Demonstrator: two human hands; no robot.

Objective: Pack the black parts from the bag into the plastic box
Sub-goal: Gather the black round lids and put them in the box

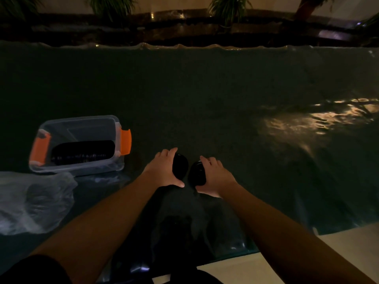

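The scene is dim. My left hand grips a stack of round black parts and my right hand grips a second stack of black parts; the two stacks face each other over the dark table, a small gap between them. The clear plastic box with orange latches stands to the left. A row of black parts lies along its near side. A crumpled clear plastic bag lies in front of the box at the far left; its contents are hard to make out.
The dark table cover is wrinkled and catches a light glare at the right. A dark ledge with potted plants runs along the table's far edge. Pale floor shows at the lower right beyond the table's near edge.
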